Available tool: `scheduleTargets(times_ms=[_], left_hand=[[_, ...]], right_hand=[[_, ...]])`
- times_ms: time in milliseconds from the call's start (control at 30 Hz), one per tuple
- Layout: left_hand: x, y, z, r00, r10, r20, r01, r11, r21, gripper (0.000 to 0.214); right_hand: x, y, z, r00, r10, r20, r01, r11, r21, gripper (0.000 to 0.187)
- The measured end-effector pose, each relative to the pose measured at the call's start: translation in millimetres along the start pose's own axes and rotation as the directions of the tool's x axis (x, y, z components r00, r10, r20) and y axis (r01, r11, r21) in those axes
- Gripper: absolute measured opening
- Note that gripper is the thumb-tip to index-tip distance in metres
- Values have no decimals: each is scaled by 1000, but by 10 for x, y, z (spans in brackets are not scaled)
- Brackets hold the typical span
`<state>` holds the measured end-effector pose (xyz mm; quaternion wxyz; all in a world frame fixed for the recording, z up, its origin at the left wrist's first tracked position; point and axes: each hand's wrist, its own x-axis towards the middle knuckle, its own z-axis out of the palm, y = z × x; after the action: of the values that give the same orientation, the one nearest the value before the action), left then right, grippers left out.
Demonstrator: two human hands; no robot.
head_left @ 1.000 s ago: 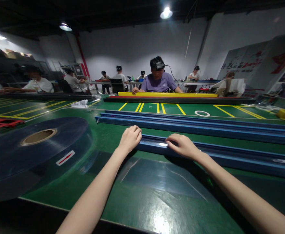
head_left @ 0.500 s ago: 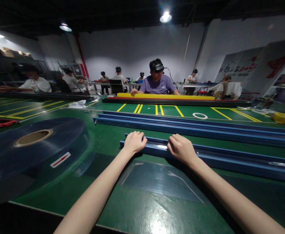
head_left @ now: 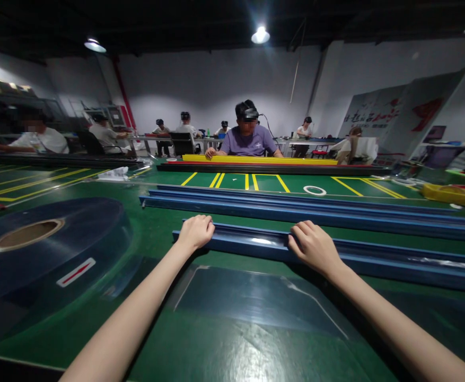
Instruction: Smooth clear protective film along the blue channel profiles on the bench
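Observation:
A long blue channel strip (head_left: pixel 252 241) lies crosswise on the green table before me, with shiny highlights inside its groove. My left hand (head_left: pixel 195 232) is closed over it close to its left end. Farther right along the same strip, my right hand (head_left: pixel 315 245) has its fingers curled over the channel, and the fingertips are partly hidden. Just behind lie more blue channel strips (head_left: pixel 232 204), side by side. A clear plastic sheet (head_left: pixel 252 297) rests flat on the table between my forearms.
A big roll of clear plastic strip (head_left: pixel 93 223) stands at the left. Across the table, a person in a purple shirt (head_left: pixel 252 140) sits behind yellow (head_left: pixel 256 159), red and black strips. A white ring (head_left: pixel 314 190) and a yellow tray (head_left: pixel 450 194) lie to the right.
My right hand has slid right along the blue channel strip, widening the gap between my hands. My left hand stays near the strip's left end. The view has turned slightly right.

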<state>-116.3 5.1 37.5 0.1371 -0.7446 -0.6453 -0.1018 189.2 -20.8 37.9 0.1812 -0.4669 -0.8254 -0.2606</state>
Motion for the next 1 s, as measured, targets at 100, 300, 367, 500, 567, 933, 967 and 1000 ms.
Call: scheduleTargets(times_ms=[100,300,367,500,567,933,967,1000], left_hand=[[5,-110,5,1000,-14,3,14,1000,7,32],[36,-271,23,1000,-22,10,22,1000,20,33],[52,-329,28,999,-26,18,25,999,31,34],[81,-455,36,999,-40,31,38,997,60,37],[91,-515,42,998,-49,33,47,996,74,37],[212,-196,55,965,236,-117,-221,967,127,42],[236,-72,61,948,285,-142,-271,956,108,41],[259,52,72,933,321,-164,-309,946,96,41]], right_hand=[[-115,181,-5,1000,27,11,-27,1000,-14,31],[-272,492,-9,998,41,40,-37,995,-92,33],[-315,568,4,998,37,57,-30,993,-117,35],[-367,657,45,993,74,94,-59,988,-145,38],[-362,664,63,987,108,115,-89,983,-158,40],[-105,441,204,948,267,174,-240,957,-160,34],[-65,405,227,949,267,169,-242,958,-154,34],[-26,371,248,951,264,164,-241,959,-148,34]])
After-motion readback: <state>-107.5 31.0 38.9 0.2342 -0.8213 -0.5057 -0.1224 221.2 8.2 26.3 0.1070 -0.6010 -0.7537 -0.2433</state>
